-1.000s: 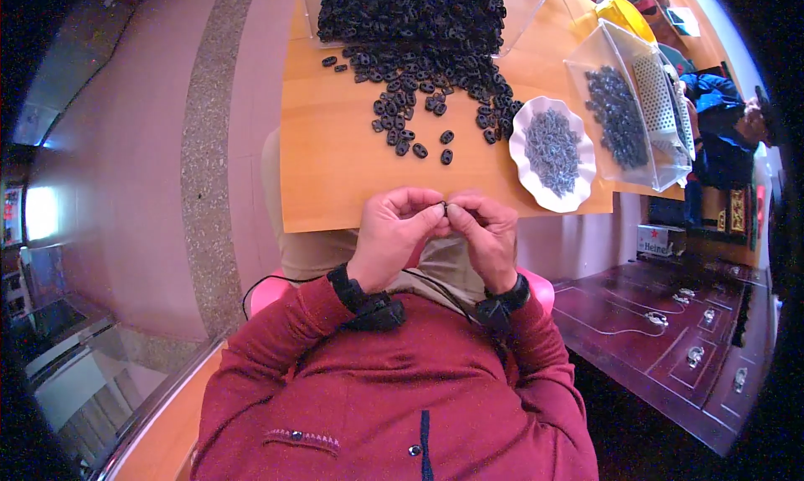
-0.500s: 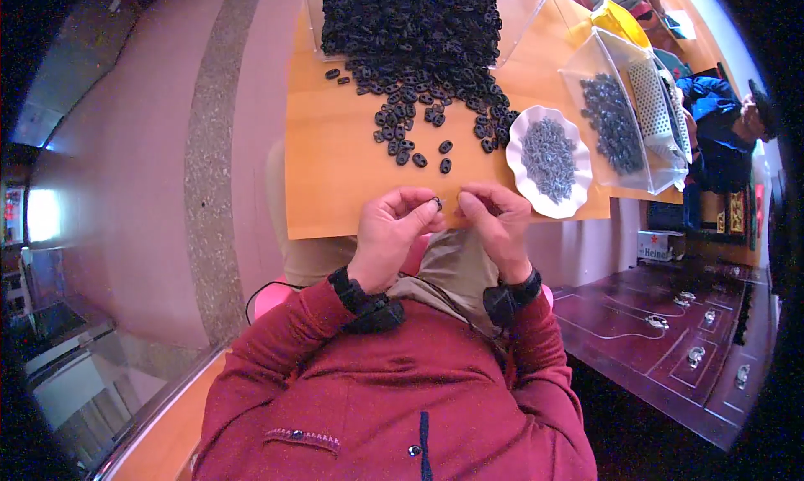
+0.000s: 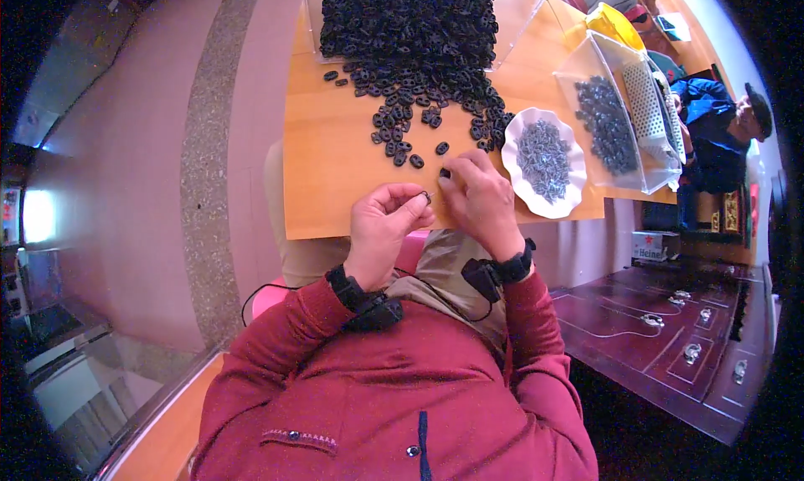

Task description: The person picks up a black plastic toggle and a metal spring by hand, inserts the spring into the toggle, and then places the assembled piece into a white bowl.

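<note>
My left hand [image 3: 387,223] is closed in a pinch at the table's near edge. A small black plastic piece [image 3: 427,198] shows at its fingertips. Just to the right and a little farther out, my right hand [image 3: 481,198] reaches over the table with bent fingers. Its thumb and forefinger close on a black oval two-hole piece [image 3: 445,173] at the tabletop; the fingers partly cover it. More such black pieces [image 3: 417,160] lie loose in front of the hands, spilling from a large heap [image 3: 406,24]. A white scalloped dish [image 3: 514,173] of small silvery metal pieces stands beside my right hand.
A clear plastic box [image 3: 632,182] with dark pieces stands right of the dish, next to a white perforated basket [image 3: 643,104]. Behind them is a yellow container [image 3: 615,24]. The orange table [image 3: 327,171] ends close to my lap. Another person [image 3: 712,129] is at the far right.
My right hand has moved forward from beside the left hand and closed its fingers on a loose black piece. The left hand has shifted slightly left, still pinching its piece.
</note>
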Demonstrator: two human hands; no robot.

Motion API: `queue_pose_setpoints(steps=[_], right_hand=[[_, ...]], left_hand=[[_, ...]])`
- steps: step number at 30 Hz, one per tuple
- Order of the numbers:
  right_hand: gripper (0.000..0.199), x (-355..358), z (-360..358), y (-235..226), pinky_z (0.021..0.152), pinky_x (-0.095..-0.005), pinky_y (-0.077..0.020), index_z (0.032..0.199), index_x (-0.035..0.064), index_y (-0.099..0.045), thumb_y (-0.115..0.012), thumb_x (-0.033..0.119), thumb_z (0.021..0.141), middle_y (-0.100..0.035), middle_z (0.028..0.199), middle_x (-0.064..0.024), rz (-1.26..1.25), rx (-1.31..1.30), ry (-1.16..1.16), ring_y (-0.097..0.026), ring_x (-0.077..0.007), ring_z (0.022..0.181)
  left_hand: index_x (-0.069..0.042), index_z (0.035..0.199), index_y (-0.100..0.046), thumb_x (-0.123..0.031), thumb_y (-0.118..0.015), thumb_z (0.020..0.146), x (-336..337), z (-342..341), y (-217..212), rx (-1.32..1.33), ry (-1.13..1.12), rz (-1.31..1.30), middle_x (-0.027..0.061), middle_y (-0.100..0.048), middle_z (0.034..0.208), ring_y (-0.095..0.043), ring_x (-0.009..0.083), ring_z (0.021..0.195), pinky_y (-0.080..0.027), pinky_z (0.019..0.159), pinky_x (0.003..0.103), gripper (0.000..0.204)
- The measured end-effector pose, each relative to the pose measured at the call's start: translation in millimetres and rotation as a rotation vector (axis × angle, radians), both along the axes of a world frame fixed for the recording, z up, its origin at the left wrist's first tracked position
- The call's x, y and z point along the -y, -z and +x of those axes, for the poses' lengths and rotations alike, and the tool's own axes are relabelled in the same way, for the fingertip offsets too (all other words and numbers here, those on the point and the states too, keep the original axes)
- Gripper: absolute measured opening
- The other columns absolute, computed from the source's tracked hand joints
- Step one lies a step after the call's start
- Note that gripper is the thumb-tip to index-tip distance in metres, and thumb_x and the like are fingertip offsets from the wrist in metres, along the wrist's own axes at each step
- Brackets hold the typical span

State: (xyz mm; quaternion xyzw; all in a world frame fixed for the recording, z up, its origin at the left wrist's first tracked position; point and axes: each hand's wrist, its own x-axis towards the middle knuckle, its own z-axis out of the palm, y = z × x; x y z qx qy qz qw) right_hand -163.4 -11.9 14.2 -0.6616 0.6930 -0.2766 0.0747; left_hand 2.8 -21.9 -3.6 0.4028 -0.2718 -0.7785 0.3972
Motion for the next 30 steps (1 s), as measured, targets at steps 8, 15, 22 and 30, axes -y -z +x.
queue_pose_setpoints(steps=[8, 15, 22, 30], right_hand=[[0.018, -7, -6, -4, 0.067, -0.0389, -0.0498, 0.096, 0.0048, -0.062, -0.063, 0.008, 0.079, -0.062, 0.091, -0.0131, 0.094, 0.042, -0.106, -0.063, -0.0318, 0.077], [0.018, -10, -8, -10, 0.071, -0.0398, -0.0489, 0.097, 0.0052, -0.062, -0.062, 0.008, 0.079, -0.061, 0.091, -0.0133, 0.112, 0.017, -0.160, -0.061, -0.0325, 0.084], [0.015, -11, -10, -14, 0.071, -0.0407, -0.0481, 0.094, 0.0040, -0.061, -0.062, 0.008, 0.079, -0.060, 0.091, -0.0143, 0.151, 0.005, -0.202, -0.060, -0.0335, 0.085], [0.016, -11, -14, -5, 0.066, -0.0317, -0.0488, 0.096, 0.0004, -0.064, -0.063, 0.002, 0.081, -0.063, 0.084, -0.0116, 0.064, 0.275, -0.259, -0.062, -0.0241, 0.074]], left_hand=[[0.001, 0.100, -0.060, -0.004, -0.063, 0.087, 1, -1, -2, -0.020, -0.007, 0.003, 0.0077, -0.065, 0.089, -0.064, 0.0149, 0.076, -0.057, 0.072, 0.029, 0.014], [0.000, 0.100, -0.060, -0.003, -0.063, 0.087, 1, 0, -1, -0.028, -0.011, 0.005, 0.0072, -0.064, 0.089, -0.064, 0.0146, 0.076, -0.057, 0.072, 0.029, 0.013], [-0.001, 0.099, -0.060, -0.004, -0.063, 0.087, 1, -1, 0, -0.037, -0.005, 0.000, 0.0066, -0.065, 0.088, -0.064, 0.0141, 0.076, -0.057, 0.071, 0.029, 0.013], [-0.001, 0.099, -0.061, -0.005, -0.064, 0.087, 0, -2, -1, -0.010, -0.005, -0.028, 0.0072, -0.066, 0.088, -0.064, 0.0152, 0.076, -0.055, 0.071, 0.028, 0.013]])
